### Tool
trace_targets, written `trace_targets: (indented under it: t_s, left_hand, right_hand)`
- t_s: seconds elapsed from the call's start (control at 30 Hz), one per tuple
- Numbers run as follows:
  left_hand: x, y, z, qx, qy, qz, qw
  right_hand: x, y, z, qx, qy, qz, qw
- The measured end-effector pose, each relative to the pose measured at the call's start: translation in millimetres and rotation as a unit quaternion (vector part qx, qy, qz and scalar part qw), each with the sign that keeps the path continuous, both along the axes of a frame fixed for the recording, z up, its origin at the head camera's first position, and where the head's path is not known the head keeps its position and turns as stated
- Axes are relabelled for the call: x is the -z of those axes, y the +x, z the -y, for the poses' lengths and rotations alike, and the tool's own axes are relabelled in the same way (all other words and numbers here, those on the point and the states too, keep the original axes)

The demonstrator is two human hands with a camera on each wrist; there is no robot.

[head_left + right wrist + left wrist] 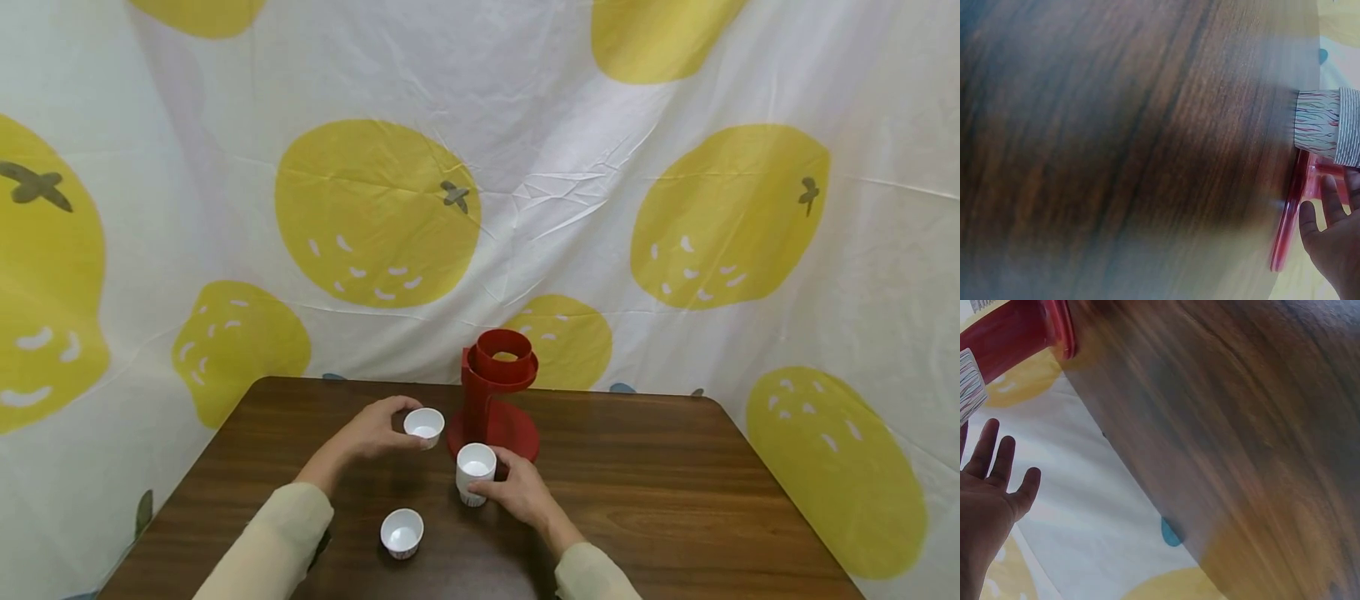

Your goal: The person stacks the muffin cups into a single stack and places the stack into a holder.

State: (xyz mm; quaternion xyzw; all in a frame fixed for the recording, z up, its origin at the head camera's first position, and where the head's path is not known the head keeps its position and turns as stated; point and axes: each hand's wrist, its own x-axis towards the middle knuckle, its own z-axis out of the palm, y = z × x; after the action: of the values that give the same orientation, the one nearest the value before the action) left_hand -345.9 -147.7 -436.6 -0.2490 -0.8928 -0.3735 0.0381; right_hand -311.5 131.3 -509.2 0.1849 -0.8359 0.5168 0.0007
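Note:
My left hand pinches a small white paper cup between thumb and fingers, raised over the table left of a red stand. In the left wrist view only the patterned base of that cup shows, beyond the fingertips. My right hand holds a stack of nested white cups upright in front of the stand. Ribbed, tightly packed rims and a streaky coloured print mark the stack in the right wrist view. A separate cup stands mouth up nearer me, left of the stack.
The red stand has a round base and a raised ring at the top. It stands toward the back of the brown wooden table. A white curtain with yellow lemons hangs behind the table's back edge.

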Motion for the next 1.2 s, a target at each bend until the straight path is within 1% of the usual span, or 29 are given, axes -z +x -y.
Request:
trace_targets:
  t_s: [0.1,0.23,0.4,0.7,1.0,1.2]
  left_hand:
    - [-1.2,-1.0,-4,0.004,0.003,0.000,1.0000]
    - [-2.2,-3.1,-10,0.009,0.008,0.013,0.9998]
    - [-3.6,-4.9,-17,0.013,0.000,0.016,0.9998]
    - [-7.7,-3.5,-31,0.015,-0.001,0.029,0.9995]
    - [-9.3,-3.9,-45,0.041,0.004,0.026,0.9988]
    - [-8.0,-4.1,-54,0.052,0.004,0.044,0.9977]
  right_hand:
    - [-0.2,0.1,0,0.000,0.001,0.002,1.000]
    - [-0.4,0.1,0,0.001,0.001,0.004,1.000]
    - [-0.6,-0.1,0,0.000,0.004,0.005,1.000]
    - [-0.6,0.6,0,-0.002,-0.006,0.007,1.000]
    - [-2.1,1.0,0,-0.005,-0.007,0.009,1.000]
    - [-0.9,0.3,1,-0.005,-0.002,0.006,1.000]
